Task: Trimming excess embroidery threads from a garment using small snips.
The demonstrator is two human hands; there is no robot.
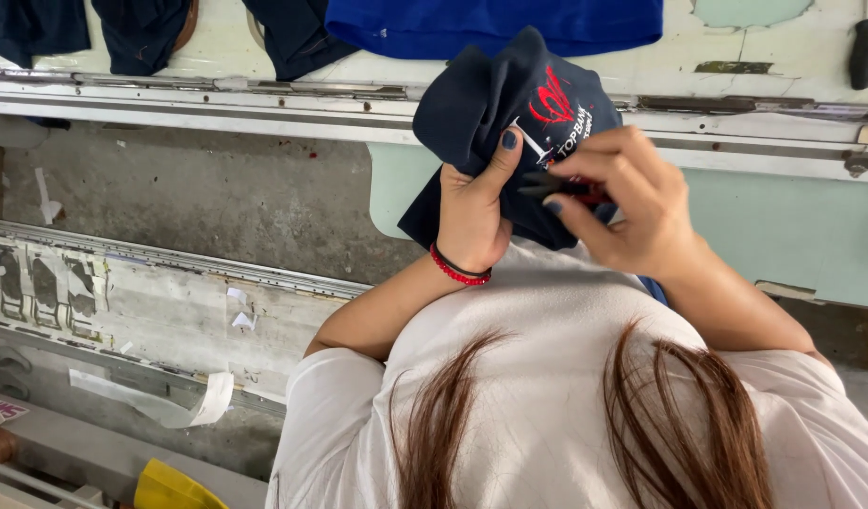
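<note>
Soft, even daylight, faint shadows, sharp focus, no glare

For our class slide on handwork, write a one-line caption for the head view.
Left hand grips a navy cap while right hand works a small dark tool against it.

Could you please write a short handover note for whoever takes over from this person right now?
Left hand: grips the navy garment from below, thumb on the embroidered patch.
Right hand: holds a small dark tool with red against the garment, beside the embroidery.
Garment is bunched and held above the pale green table; more dark and blue garments lie at the far edge.
Done and left: cannot tell from this view; the tool's tip is hidden.
</note>
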